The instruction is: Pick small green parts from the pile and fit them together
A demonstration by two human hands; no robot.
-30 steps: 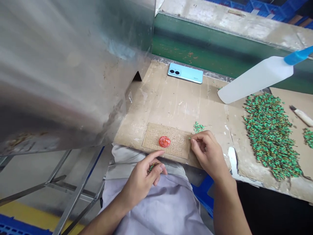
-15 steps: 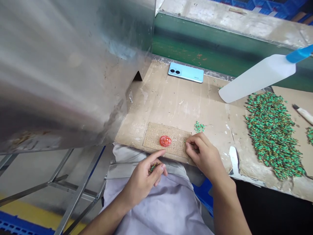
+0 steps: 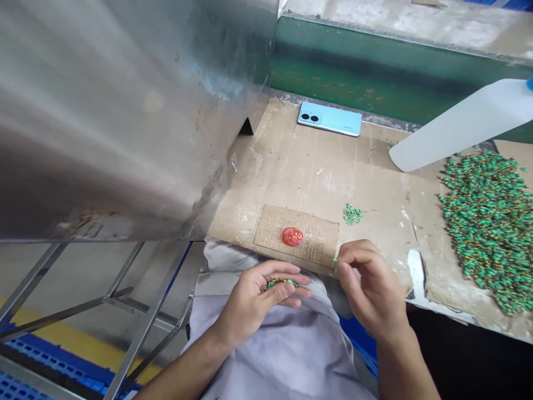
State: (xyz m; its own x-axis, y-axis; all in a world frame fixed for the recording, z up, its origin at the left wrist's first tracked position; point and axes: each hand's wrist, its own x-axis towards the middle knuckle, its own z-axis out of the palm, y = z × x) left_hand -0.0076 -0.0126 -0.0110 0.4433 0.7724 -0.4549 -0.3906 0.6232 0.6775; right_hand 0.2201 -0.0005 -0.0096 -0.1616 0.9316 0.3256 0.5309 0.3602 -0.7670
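Observation:
My left hand (image 3: 255, 297) is cupped above my lap around several tiny green-and-gold pieces (image 3: 271, 283), partly hidden by the thumb and fingers. Between thumb and forefinger, my right hand (image 3: 372, 289) pinches one tiny green piece (image 3: 335, 260), just off the right end of a thin brown board (image 3: 266, 226). A glossy red blob (image 3: 292, 236) sits near the middle of that board, with fine dots over the surface around it. Behind the right hand lies a small cluster of green pieces (image 3: 353, 214) on the cardboard-covered bench.
A large heap of green-and-gold pieces (image 3: 491, 222) covers the bench's right side. A white bottle (image 3: 462, 128) leans over it. The light-blue phone (image 3: 331, 118) lies by the green back panel (image 3: 353, 72). A big metal housing (image 3: 137, 122) rises at the left.
My right hand has drawn back from the board's right end and lifted slightly, a green piece showing at its fingertips. The left hand's fingers have straightened somewhat. The view has shifted left.

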